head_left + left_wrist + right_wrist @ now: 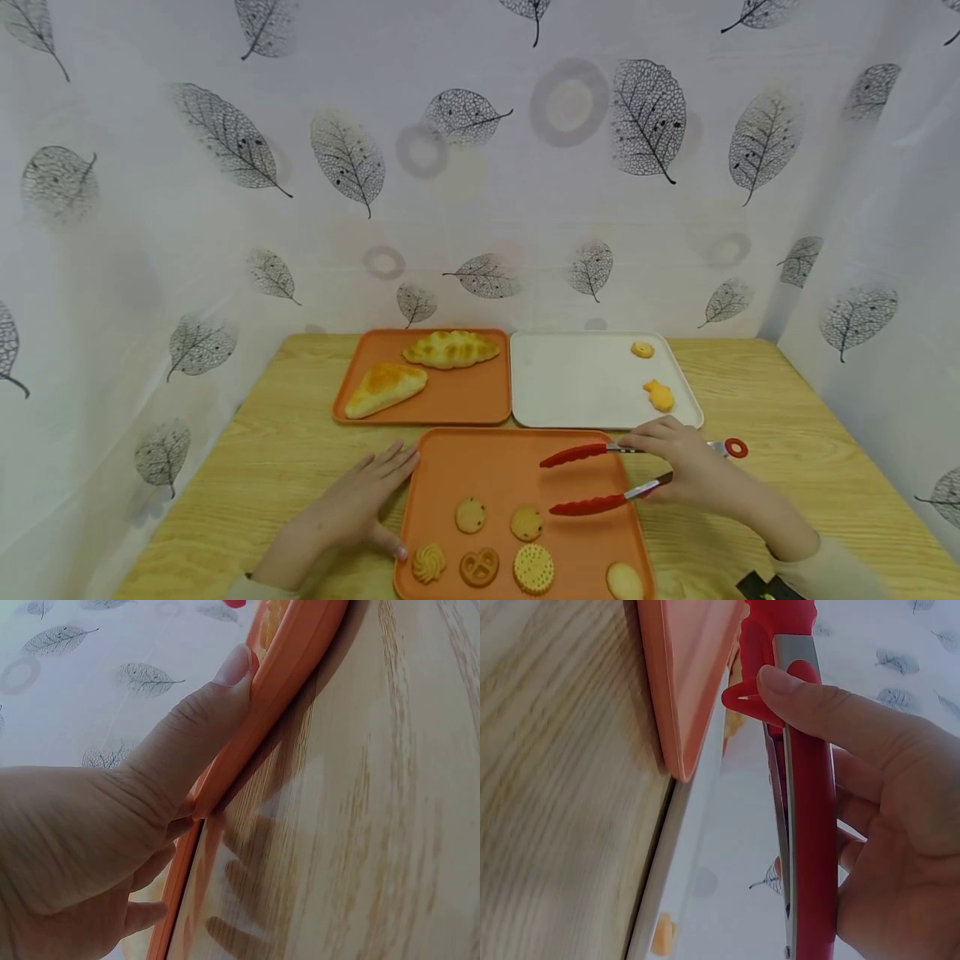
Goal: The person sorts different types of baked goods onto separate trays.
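Observation:
My right hand [693,467] grips red-and-silver tongs [592,505], with thumb and fingers wrapped round the handles. The two red tips stand apart above the near orange tray [517,454], with nothing between them. In the right wrist view the thumb lies over the tongs [814,825] near a red tab. My left hand [360,500] rests along that tray's left side, fingers straight and spread, thumb tip at the rim [289,682]. On the tray lie two chip-dotted cookies [471,515], a swirl cookie [428,563], a pretzel cookie [479,567], a round dotted biscuit [533,569] and a plain oval cookie [625,581].
Behind, a second orange tray [465,408] bears a croissant-like bread [452,350] and a triangular pastry [386,389]. Beside it, a white tray [577,379] bears a small ring cookie [642,350] and an orange shaped cookie [659,396]. A leaf-patterned curtain [480,200] surrounds the wooden table [292,417].

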Demonstrator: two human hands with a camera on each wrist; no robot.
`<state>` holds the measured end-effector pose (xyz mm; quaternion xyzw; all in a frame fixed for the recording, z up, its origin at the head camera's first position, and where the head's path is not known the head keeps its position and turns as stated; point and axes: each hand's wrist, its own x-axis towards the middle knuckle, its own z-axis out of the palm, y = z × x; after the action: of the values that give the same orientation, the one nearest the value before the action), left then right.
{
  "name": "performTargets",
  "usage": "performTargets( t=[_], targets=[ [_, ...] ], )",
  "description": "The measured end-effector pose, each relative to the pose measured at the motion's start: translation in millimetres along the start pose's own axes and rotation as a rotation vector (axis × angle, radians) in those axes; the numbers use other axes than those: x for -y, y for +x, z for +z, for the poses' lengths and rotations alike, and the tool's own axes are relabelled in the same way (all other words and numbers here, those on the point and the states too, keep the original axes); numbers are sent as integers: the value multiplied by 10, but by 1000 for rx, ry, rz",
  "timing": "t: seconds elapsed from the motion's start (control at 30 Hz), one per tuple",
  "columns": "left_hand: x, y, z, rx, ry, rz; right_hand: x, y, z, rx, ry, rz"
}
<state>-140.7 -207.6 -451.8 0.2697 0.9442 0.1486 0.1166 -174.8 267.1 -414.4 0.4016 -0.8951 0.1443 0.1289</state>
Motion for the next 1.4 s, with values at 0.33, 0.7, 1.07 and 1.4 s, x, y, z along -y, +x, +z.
performTargets(
  t=[0.33,0.7,1.07,1.4],
  targets=[
    [-22,-4,-24,10,-19,-3,137,82,120,77,24,-42],
    [-35,5,-49,11,-43,24,186,199,170,76,49,-132],
    [-31,9,-53,12,-35,24,220,256,173,93,46,-115],
    [-37,-1,-44,7,-38,19,133,221,163,43,29,-103]
  ],
)
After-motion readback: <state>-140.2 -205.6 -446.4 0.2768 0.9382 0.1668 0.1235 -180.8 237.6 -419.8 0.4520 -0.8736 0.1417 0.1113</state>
